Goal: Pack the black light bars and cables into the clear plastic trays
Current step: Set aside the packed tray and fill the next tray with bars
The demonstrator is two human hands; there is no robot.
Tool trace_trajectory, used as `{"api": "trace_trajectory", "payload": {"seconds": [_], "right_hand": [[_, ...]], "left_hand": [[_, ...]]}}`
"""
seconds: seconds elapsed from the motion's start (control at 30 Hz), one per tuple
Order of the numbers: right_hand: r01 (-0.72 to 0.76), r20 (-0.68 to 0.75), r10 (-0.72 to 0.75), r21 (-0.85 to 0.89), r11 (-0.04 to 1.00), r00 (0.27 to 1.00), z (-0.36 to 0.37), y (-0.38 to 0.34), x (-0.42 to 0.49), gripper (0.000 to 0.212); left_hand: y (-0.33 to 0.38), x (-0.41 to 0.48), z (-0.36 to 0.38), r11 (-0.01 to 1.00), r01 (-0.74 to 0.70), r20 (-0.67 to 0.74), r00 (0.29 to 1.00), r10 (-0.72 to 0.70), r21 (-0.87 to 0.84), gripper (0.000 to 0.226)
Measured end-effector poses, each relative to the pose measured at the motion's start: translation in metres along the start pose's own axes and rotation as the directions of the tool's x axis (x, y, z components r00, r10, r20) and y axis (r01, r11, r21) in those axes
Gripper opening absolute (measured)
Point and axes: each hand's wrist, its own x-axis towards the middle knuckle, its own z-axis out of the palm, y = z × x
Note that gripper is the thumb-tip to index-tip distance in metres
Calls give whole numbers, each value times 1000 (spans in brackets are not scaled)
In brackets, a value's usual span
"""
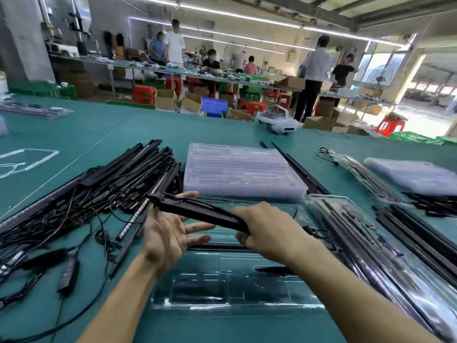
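Head view: right hand (267, 229) wraps its grip round a black light bar (197, 211); left hand (168, 232) spread wide beneath.

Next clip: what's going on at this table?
A person is packing light bars at a green table. Their right hand grips one end of a black light bar, held above a clear plastic tray lying in front of them. The left hand is open under the bar's other end, fingers spread. A heap of bars and cables lies to the left, a stack of trays behind, and filled trays to the right.
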Motion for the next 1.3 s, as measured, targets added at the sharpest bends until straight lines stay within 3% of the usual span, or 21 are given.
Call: {"api": "trace_trajectory", "payload": {"seconds": [0.07,0.13,0.2,0.3,0.4,0.53,0.73,0.87,0.93,0.97,1.07,1.17,1.23,1.3], "right_hand": [[-33,-30,33,-20,999,999,13,4,3,14],[-39,-94,35,-39,998,995,23,6,7,20],[9,-139,-16,-49,999,990,27,6,8,26],[94,-82,-97,-44,995,992,26,8,8,41],[40,-11,-40,-54,998,999,14,26,2,61],[-83,5,83,97,992,997,-5,69,-8,89],[-230,-28,254,344,910,967,-13,136,-34,89],[-248,-257,429,525,814,866,-7,157,-53,73],[-243,-403,453,472,847,795,-8,160,-56,45],[-251,-424,434,421,872,795,-11,157,-56,37],[-261,-234,316,239,935,919,-21,128,-52,29],[-212,-50,221,143,967,974,-23,82,-47,48],[-159,-70,161,36,987,984,-15,55,-42,70],[-145,-94,139,-63,987,986,-2,36,-35,72]], "left_hand": [[-1,-1,-4,995,32,73,997,-26,-90,92],[0,-3,1,998,31,149,989,-22,-61,91],[-7,-3,8,1000,16,140,990,-18,18,67],[-12,-2,17,998,-33,-89,995,37,48,8],[-9,2,10,997,-79,-167,983,75,-17,12],[2,3,-4,992,-119,-207,972,108,-42,15],[7,1,-15,981,-148,-285,953,106,-129,21],[9,2,-24,972,-185,-331,935,129,-144,19],[5,3,-23,982,-158,-309,944,119,-105,12],[2,4,-21,985,-148,-303,946,117,-84,14],[-5,8,-17,985,-165,-273,951,147,-44,28],[-10,9,-13,979,-192,-213,962,173,-72,27],[-12,8,-12,978,-191,-213,962,170,-87,33],[-11,5,-8,978,-191,-199,965,171,-84,22]]}}
